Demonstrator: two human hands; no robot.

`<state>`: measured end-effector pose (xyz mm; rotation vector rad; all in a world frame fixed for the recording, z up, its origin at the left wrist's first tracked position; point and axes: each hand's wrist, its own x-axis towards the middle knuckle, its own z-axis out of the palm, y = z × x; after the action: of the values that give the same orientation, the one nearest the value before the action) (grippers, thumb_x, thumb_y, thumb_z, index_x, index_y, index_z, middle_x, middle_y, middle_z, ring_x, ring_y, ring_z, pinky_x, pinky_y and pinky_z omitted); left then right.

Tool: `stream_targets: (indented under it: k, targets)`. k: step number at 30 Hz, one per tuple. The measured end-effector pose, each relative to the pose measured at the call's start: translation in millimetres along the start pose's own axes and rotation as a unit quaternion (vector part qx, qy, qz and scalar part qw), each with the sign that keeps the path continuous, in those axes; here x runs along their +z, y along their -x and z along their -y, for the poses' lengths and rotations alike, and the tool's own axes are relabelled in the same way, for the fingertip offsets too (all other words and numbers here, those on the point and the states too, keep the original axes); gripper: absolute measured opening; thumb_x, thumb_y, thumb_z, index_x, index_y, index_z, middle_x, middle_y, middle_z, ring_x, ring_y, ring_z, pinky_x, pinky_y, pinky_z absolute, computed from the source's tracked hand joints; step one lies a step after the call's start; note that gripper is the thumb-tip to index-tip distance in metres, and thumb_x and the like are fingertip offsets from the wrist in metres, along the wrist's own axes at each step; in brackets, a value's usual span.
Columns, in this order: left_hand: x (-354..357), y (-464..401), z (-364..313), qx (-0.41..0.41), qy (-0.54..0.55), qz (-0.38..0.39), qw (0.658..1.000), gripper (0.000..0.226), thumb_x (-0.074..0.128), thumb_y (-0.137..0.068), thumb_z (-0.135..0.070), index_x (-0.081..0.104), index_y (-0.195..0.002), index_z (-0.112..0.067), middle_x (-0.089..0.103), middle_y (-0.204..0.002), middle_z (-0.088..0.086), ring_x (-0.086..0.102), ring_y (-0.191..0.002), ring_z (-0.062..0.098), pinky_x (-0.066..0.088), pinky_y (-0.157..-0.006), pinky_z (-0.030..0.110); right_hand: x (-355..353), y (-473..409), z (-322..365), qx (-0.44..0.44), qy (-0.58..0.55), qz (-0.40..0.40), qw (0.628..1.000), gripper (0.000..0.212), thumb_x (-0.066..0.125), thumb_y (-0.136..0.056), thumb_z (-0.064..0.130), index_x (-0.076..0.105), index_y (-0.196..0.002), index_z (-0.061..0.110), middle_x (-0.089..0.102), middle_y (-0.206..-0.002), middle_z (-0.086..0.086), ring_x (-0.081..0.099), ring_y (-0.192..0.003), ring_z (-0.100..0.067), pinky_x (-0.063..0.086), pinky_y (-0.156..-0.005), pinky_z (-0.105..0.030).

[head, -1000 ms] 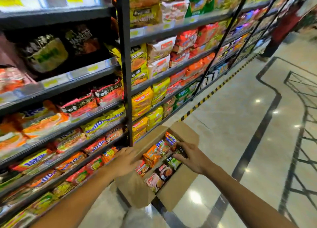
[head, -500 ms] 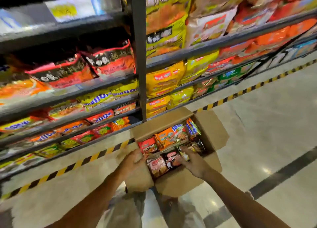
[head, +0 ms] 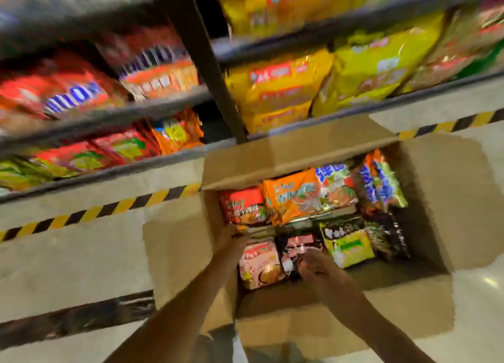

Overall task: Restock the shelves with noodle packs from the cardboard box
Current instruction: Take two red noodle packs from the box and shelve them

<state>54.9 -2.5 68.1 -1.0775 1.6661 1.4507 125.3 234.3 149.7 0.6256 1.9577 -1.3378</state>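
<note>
Cardboard box [head: 450, 204] sits open on the floor just in front of the shelves [head: 163, 103], packed with noodle packs [head: 297, 196]. Both hands are down inside it! Left hand [head: 231, 240] is at the left wall, fingers on a red pack's [head: 244, 204] lower edge. Right hand [head: 313, 264], fingers curled, grips a dark pink pack [head: 298, 244]. Blur hides the finer finger detail.
</note>
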Motion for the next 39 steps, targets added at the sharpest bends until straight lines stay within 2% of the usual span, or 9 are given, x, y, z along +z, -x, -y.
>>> stream_targets:
  k: [4, 7, 9, 12, 16, 26, 30, 35, 39]
  targets:
    - [18.5, -61.5, 17.1, -0.045, -0.038, -0.06, 0.996, 0.038, 0.078, -0.069, -0.029, 0.054, -0.098, -0.027, 0.071, -0.098, 0.011, 0.068, -0.08, 0.03, 0.051, -0.063, 0.033, 12.7, -45.8, -42.1, 0.026, 0.006, 0.025, 0.999, 0.075, 0.052, -0.064, 0.087, 0.058, -0.124, 0.04, 0.069, -0.108, 0.016, 0.064, -0.104, -0.005, 0.052, -0.093, -0.034]
    - [25.0, -90.2, 24.1, -0.073, -0.054, -0.1, 0.991, 0.07, 0.073, -0.055, -0.047, 0.047, -0.116, -0.024, 0.065, -0.114, 0.007, 0.068, -0.1, 0.033, 0.057, -0.088, 0.047, 21.0, -70.7, -60.7, 0.049, 0.002, 0.03, 0.998, 0.053, 0.065, -0.082, 0.057, 0.058, -0.129, 0.034, 0.068, -0.112, 0.017, 0.064, -0.106, -0.002, 0.051, -0.09, -0.028]
    - [30.1, -107.5, 28.8, -0.072, -0.074, -0.116, 0.988, 0.085, 0.072, -0.056, -0.048, 0.038, -0.129, -0.021, 0.056, -0.125, 0.008, 0.063, -0.109, 0.033, 0.055, -0.093, 0.052, 26.5, -82.1, -67.6, 0.054, 0.007, 0.033, 0.998, 0.045, 0.065, -0.089, 0.043, 0.057, -0.132, 0.033, 0.067, -0.114, 0.018, 0.062, -0.107, 0.002, 0.051, -0.089, -0.025]
    - [41.7, -118.3, 26.0, -0.051, -0.103, -0.12, 0.986, 0.086, 0.072, -0.071, -0.04, 0.027, -0.141, -0.022, 0.043, -0.14, 0.009, 0.052, -0.123, 0.034, 0.051, -0.099, 0.054, 33.1, -93.0, -73.2, 0.047, 0.0, 0.028, 0.998, 0.053, 0.063, -0.084, 0.05, 0.054, -0.134, 0.034, 0.066, -0.117, 0.019, 0.06, -0.111, -0.001, 0.052, -0.096, -0.034]
    - [51.5, -139.6, 25.7, -0.063, -0.135, -0.17, 0.974, 0.093, 0.071, -0.084, -0.034, 0.013, -0.153, -0.014, 0.029, -0.154, 0.015, 0.033, -0.14, 0.039, 0.035, -0.113, 0.051, 39.4, -105.6, -77.0, 0.048, -0.003, 0.044, 0.998, 0.052, 0.063, -0.087, 0.046, 0.051, -0.136, 0.037, 0.063, -0.122, 0.02, 0.058, -0.117, -0.002, 0.049, -0.098, -0.031]
    - [53.3, -134.8, 21.4, -0.044, -0.115, -0.211, 0.97, 0.057, 0.067, -0.086, -0.026, 0.037, -0.134, -0.016, 0.042, -0.139, 0.014, 0.041, -0.128, 0.036, 0.041, -0.106, 0.049, 46.7, -111.4, -75.5, 0.06, 0.001, 0.046, 0.997, 0.052, 0.065, -0.092, 0.041, 0.048, -0.141, 0.034, 0.062, -0.123, 0.021, 0.056, -0.119, 0.0, 0.047, -0.104, -0.039]
    - [44.5, -123.2, 22.9, -0.034, -0.043, -0.192, 0.98, 0.044, 0.071, -0.083, -0.028, 0.038, -0.112, -0.029, 0.06, -0.115, 0.005, 0.062, -0.1, 0.027, 0.055, -0.092, 0.048, 52.4, -109.4, -71.1, 0.056, 0.007, 0.047, 0.997, 0.051, 0.065, -0.092, 0.04, 0.048, -0.139, 0.035, 0.062, -0.122, 0.023, 0.056, -0.118, 0.001, 0.047, -0.103, -0.035]
    - [31.0, -111.6, 19.2, -0.016, -0.03, -0.177, 0.984, 0.061, 0.079, -0.082, -0.032, 0.043, -0.129, -0.018, 0.064, -0.118, 0.003, 0.064, -0.103, 0.024, 0.052, -0.091, 0.034, 64.7, -109.0, -66.7, 0.048, 0.016, 0.045, 0.998, 0.05, 0.067, -0.091, 0.04, 0.049, -0.137, 0.036, 0.064, -0.116, 0.024, 0.059, -0.115, -0.003, 0.048, -0.1, -0.037]
    - [35.2, -94.8, 11.8, -0.007, -0.104, -0.115, 0.988, 0.049, 0.078, -0.083, -0.037, 0.061, -0.126, -0.02, 0.061, -0.123, -0.003, 0.062, -0.107, 0.02, 0.051, -0.088, 0.031, 72.5, -114.8, -53.4, 0.026, 0.058, 0.076, 0.995, 0.039, 0.063, -0.093, 0.042, 0.044, -0.127, 0.05, 0.061, -0.119, 0.024, 0.056, -0.114, 0.004, 0.047, -0.097, -0.028]
